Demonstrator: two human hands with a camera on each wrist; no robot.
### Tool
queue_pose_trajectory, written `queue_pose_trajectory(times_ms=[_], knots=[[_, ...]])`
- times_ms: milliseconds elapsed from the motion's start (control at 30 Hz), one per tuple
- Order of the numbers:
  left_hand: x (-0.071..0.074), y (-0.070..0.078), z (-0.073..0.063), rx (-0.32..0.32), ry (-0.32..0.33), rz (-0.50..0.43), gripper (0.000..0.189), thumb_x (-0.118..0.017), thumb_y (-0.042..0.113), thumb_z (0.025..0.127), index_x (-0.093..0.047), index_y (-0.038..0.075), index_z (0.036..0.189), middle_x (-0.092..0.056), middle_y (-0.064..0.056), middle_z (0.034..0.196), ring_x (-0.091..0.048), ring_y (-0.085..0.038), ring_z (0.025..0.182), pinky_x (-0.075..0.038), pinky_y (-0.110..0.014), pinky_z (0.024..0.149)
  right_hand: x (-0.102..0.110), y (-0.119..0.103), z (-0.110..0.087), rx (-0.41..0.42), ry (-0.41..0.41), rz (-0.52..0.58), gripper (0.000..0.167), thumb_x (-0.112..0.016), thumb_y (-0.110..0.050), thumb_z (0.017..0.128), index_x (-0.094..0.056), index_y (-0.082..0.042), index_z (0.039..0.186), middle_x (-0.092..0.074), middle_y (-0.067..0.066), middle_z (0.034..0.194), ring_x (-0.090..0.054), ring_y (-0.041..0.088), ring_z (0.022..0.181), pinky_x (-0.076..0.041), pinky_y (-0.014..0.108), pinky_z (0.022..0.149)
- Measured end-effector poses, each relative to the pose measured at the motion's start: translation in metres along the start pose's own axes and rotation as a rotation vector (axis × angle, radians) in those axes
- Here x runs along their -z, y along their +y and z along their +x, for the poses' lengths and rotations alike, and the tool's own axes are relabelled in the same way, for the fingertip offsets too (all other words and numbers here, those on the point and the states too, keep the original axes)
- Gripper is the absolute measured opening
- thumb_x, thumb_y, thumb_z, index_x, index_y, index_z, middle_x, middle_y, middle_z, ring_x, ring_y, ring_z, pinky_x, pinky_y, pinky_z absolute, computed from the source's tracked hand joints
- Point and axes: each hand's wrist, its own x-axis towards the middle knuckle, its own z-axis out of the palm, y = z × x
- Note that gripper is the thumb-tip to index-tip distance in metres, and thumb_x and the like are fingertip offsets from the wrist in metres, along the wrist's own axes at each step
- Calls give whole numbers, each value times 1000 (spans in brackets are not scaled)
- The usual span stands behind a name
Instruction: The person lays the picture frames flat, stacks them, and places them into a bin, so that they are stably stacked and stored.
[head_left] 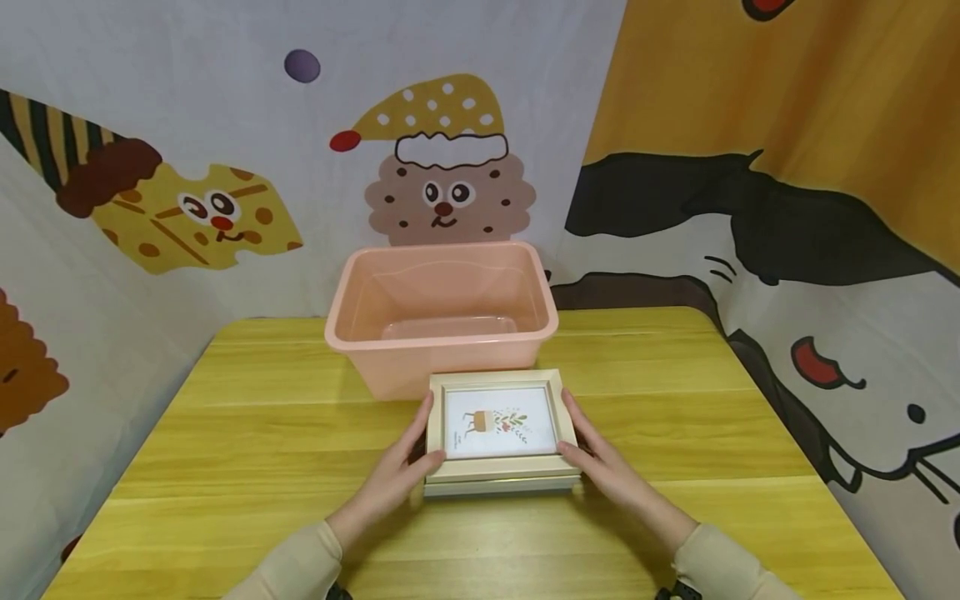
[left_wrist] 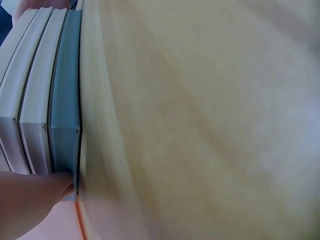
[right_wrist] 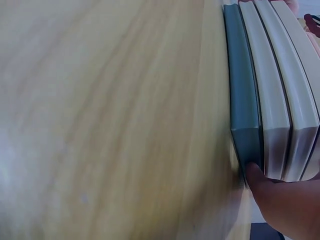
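Note:
A stack of picture frames lies on the wooden table in the head view, its top one a pale wood-coloured picture frame (head_left: 498, 421) with a small plant print. My left hand (head_left: 397, 462) grips the stack's left side, thumb at the near left corner of the top frame. On the opposite side my right hand (head_left: 607, 471) holds it in the same way. Both wrist views show several frames layered together, with a blue-green frame (left_wrist: 66, 85) at the bottom, against the tabletop. Fingertips of each hand touch that bottom frame's side.
Directly behind the stack stands a pink plastic tub (head_left: 450, 362), its mouth facing up. The yellow wood-grain table (head_left: 247, 467) extends around both. A cartoon-printed cloth (head_left: 247, 100) hangs behind and beside the table.

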Motion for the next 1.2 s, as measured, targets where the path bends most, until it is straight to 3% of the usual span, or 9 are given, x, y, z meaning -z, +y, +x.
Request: queue_pose_trajectory(times_ms=[400, 567, 733, 867, 1033, 1200], knots=[[3, 3, 1, 34, 5, 42, 80, -65, 25, 98, -14, 30, 159, -12, 7, 163, -19, -19, 146, -20, -34, 115, 3, 0, 2, -14, -33, 37, 76, -56, -18, 102, -8, -24, 160, 0, 6, 165, -4, 32, 147, -15, 6, 103], [3, 3, 1, 38, 13, 40, 80, -66, 24, 97, -15, 30, 159, -13, 8, 163, -19, -19, 146, -18, -37, 116, 3, -3, 1, -26, -39, 61, 76, -56, -17, 101, -8, -24, 160, 0, 6, 165, -7, 33, 147, -19, 8, 103], [0, 3, 2, 8, 34, 14, 82, -68, 18, 95, -18, 25, 160, -15, 0, 163, -22, -24, 146, -22, -39, 115, 2, -3, 1, -2, -29, 40, 79, -58, -12, 100, -9, -19, 161, -22, 24, 159, -31, 41, 139, -36, 33, 107], [-1, 1, 3, -25, 35, -74, 84, -69, 9, 93, -19, 19, 160, -13, -7, 164, -24, -31, 145, -27, -39, 112, 2, -3, 1, -18, -24, 65, 81, -60, -11, 98, -9, -18, 161, -41, 32, 145, -43, 41, 131, -40, 48, 104], [-2, 0, 3, -31, 32, -161, 85, -68, 4, 91, -20, 18, 159, -13, -10, 164, -24, -35, 144, -28, -39, 111, 3, -2, 0, -35, -25, 97, 83, -62, -11, 97, -10, -22, 161, -44, 32, 143, -44, 41, 130, -44, 36, 100], [-2, 2, 0, -13, 41, -171, 86, -68, 2, 90, -22, 20, 159, -15, -10, 163, -26, -33, 143, -29, -39, 111, 2, -3, -2, -39, -30, 117, 83, -63, -11, 97, -11, -23, 161, -43, 33, 143, -44, 42, 130, -45, 24, 96]])
